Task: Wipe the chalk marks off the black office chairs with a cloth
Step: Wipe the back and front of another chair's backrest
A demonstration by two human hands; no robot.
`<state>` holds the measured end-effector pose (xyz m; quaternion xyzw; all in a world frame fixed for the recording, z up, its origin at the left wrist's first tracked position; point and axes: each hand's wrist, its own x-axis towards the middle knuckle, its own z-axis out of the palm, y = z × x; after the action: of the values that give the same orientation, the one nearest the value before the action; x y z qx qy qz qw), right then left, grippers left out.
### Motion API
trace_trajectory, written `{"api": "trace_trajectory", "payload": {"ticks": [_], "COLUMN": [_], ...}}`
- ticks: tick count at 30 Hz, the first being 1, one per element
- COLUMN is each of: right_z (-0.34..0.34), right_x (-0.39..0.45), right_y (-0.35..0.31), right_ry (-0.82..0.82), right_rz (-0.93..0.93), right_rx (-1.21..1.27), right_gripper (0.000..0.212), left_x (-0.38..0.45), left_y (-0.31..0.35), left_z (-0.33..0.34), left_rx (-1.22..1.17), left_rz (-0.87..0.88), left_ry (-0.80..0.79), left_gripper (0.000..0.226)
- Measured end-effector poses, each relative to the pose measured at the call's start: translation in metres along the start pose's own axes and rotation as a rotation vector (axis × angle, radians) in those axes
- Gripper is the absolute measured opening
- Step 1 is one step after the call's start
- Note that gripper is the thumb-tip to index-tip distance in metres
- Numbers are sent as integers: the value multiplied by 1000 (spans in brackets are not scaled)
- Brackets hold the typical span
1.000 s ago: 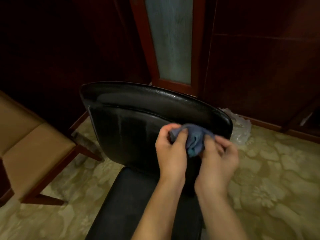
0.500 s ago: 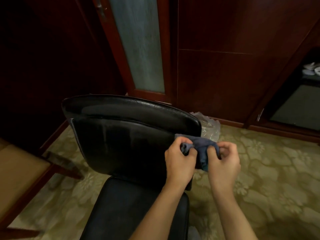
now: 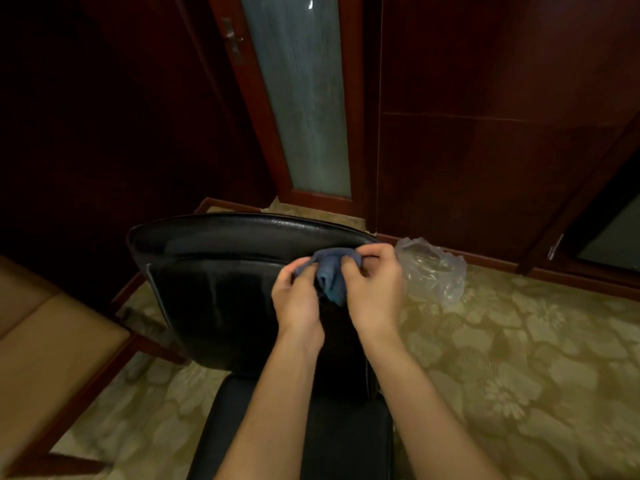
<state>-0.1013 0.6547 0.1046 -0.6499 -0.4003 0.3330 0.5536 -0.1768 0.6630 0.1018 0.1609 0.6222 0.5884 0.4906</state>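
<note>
Cloth: blue cloth [image 3: 331, 276] bunched between both hands, now up at the black chair [image 3: 221, 299] backrest's top right edge.
Left hand [image 3: 298, 299]: fingers pinch the cloth's left side.
Right hand [image 3: 374, 289]: fingers curl around the right side, closer in than before.
Behind: plastic bag [image 3: 434, 271] on the floor.

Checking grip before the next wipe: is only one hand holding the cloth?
No, the left hand and right hand both grip the cloth.
</note>
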Motion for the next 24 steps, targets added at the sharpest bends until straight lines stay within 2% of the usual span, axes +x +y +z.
{"api": "trace_trajectory", "payload": {"ticks": [3,10,18,24], "right_z": [9,-53,-28,3], "right_x": [6,18,19,22], "right_y": [-13,-9,-18,-33], "right_ry": [18,244,140,34], "right_rz": [23,84,35,-28], "right_rx": [66,13,-76,-107], "right_gripper": [19,14,18,13], "left_x": [6,-34,-2,26], "left_y": [-3,-17,1,31], "left_z": [2,30,25,11], "left_rx": [188,347,220,135], "left_rz": [94,128,116,116], "left_ry": [-7,-240,-140,-70], "left_gripper": [19,7,18,10]}}
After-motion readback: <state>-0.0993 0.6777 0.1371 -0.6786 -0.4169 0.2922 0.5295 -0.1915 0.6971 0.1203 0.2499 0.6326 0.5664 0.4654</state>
